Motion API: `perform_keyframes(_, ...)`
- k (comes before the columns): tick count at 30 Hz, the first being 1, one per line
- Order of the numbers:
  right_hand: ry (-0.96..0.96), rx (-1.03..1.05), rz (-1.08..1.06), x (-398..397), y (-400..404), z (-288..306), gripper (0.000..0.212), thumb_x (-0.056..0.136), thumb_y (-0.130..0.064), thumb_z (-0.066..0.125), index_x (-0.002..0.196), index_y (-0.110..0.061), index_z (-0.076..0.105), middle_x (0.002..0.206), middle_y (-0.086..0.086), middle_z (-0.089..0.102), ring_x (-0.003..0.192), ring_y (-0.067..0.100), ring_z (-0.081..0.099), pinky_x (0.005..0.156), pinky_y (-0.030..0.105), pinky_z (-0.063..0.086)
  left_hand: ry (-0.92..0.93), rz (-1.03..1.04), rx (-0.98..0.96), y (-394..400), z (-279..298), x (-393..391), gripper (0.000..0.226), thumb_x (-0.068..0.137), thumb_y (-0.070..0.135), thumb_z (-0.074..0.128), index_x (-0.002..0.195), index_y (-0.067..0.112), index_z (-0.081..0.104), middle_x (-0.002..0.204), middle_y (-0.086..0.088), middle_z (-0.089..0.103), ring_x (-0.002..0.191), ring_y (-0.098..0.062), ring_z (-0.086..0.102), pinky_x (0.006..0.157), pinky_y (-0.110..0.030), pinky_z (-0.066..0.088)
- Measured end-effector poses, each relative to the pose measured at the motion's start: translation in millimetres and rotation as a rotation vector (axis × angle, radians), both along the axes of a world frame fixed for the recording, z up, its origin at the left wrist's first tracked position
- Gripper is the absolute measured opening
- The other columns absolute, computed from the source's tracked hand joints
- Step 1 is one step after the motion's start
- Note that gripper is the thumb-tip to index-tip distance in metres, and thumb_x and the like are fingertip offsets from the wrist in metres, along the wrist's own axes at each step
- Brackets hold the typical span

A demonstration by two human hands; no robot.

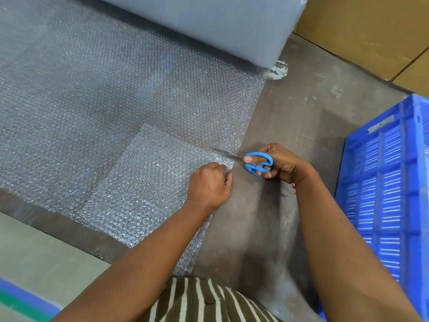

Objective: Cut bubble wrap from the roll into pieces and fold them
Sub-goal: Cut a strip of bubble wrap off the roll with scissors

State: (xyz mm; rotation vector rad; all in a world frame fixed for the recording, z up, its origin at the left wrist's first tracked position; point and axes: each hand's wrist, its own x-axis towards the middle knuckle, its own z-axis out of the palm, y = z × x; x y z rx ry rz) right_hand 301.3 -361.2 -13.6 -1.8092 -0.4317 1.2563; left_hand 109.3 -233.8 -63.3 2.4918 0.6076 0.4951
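Head view showed the right hand (282, 165) gripping blue scissors (256, 164), blades at the bubble wrap sheet's (116, 101) edge; the left hand (210, 185), fingers curled, pinned a folded piece (148, 182).

You stand over a stained grey concrete floor (290, 117), with a blue plastic crate (390, 182) right and cardboard boxes (371, 31) beyond.
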Motion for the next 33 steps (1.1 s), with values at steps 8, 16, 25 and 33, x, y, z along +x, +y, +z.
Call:
perform_keyframes(8, -0.038, 0.001, 0.053, -4.0, 6.3, 0.9, 0.094, 0.059, -0.058, 0.1, 0.083, 0.023, 0.061, 0.062, 0.021, 0.054, 0.039, 0.019, 0.038, 0.046, 0.027, 0.016, -0.061, -0.008, -0.003, 0.5, 2.3, -2.7, 0.025, 0.085, 0.012, 0.074, 0.065, 0.01, 0.06, 0.064, -0.008, 0.058, 0.053, -0.032, 0.057, 0.048, -0.032, 0.045)
perform_keyframes(16, -0.054, -0.015, 0.061, -2.4, 12.9, 3.7, 0.058, 0.065, -0.043, 0.098, 0.078, 0.006, 0.071, 0.065, 0.02, 0.058, 0.041, 0.018, 0.041, 0.042, 0.022, 0.02, -0.097, -0.014, 0.011, -0.6, 2.9, -6.3, 0.023, 0.088, 0.011, 0.073, 0.069, 0.011, 0.061, 0.068, -0.007, 0.059, 0.056, -0.032, 0.058, 0.048, -0.034, 0.046)
perform_keyframes(25, -0.056, -0.025, 0.031, -0.4, 16.9, 2.8, 0.051, 0.063, -0.039, 0.1, 0.072, 0.0, 0.069, 0.066, 0.018, 0.059, 0.041, 0.017, 0.041, 0.043, 0.022, 0.02, -0.118, -0.004, -0.007, -1.0, 3.2, -8.0, 0.025, 0.09, 0.007, 0.075, 0.07, 0.01, 0.061, 0.068, -0.006, 0.057, 0.056, -0.032, 0.056, 0.046, -0.035, 0.046)
perform_keyframes(33, -0.036, 0.01, 0.035, -2.1, 27.3, 1.7, 0.073, 0.069, -0.041, 0.099, 0.084, 0.02, 0.063, 0.065, 0.022, 0.057, 0.039, 0.02, 0.042, 0.042, 0.022, 0.023, -0.136, 0.003, -0.012, -2.3, 4.1, -7.8, 0.025, 0.089, 0.007, 0.076, 0.07, 0.011, 0.06, 0.069, -0.005, 0.057, 0.057, -0.029, 0.056, 0.049, -0.031, 0.041)
